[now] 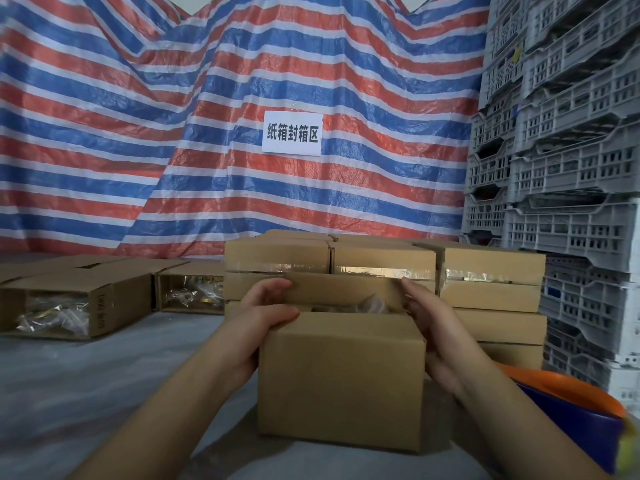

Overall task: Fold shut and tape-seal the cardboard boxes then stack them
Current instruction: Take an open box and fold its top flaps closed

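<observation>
In the head view, a cardboard box (pixel 341 379) stands on the grey sheet-covered surface (pixel 86 382) at lower centre of the frame, its top not yet closed, something shiny showing inside. The left hand (pixel 265 315) curls its fingers round the box's upper left corner and flap. The right hand (pixel 427 322) lies flat against the box's right side, fingers straight. Just behind, centre right, sealed boxes (pixel 384 263) sit stacked, clear tape across them. At middle left lie open boxes (pixel 74 301). Grey plastic crates (pixel 561 161) tower at right; a striped tarp (pixel 138 133) with a white sign (pixel 292 134) fills the background.
</observation>
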A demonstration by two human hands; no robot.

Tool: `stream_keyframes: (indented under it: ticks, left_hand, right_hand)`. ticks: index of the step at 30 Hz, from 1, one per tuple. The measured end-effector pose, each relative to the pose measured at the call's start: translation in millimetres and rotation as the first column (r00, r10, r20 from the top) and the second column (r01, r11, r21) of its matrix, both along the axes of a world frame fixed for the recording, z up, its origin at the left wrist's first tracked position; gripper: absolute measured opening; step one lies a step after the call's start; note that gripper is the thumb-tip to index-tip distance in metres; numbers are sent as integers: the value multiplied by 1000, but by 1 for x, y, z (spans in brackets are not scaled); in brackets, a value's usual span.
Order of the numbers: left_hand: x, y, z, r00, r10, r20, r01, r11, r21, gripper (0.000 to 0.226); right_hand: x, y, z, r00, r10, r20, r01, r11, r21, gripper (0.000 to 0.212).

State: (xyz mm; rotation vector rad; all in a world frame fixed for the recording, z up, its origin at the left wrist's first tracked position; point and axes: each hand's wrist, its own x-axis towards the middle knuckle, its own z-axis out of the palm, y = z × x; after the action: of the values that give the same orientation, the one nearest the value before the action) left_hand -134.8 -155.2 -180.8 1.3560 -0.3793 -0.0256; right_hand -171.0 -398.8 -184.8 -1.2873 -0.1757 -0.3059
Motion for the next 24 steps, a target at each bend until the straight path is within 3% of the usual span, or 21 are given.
stream_keyframes:
  ticks: [2,5,11,18,20,21,23,24]
  left_hand:
    - [-1,0,-1,998,-20,57,22,999,-46,53]
    - [-1,0,-2,997,-26,79,30,998,-51,64]
    - [-4,1,-3,994,72,87,-83,989,125,15]
    - [-1,1,0,955,181,235,-249,919,304,14]
    - [-4,3,7,912,180,368,-339,835,433,16]
    - [-6,4,13,875,154,458,-405,750,522,16]
    - [-14,2,25,750,43,660,-590,495,638,16]
    - [-19,-4,31,663,-38,748,-677,395,621,16]
  right_hand:
    - [-5,5,1,999,28,46,-25,998,-65,31]
    - [-8,7,-1,996,-18,86,29,991,-129,30]
    - [-7,10,-4,983,-145,111,160,977,-144,31]
    - [-10,3,0,983,-175,57,183,951,-250,18]
    - [-12,2,2,983,-177,41,181,942,-284,19]
    - [-12,1,3,984,-177,34,179,939,-294,20]
    - [-13,1,3,984,-176,24,175,938,-300,21]
    - [-13,1,3,984,-177,20,175,938,-298,21]
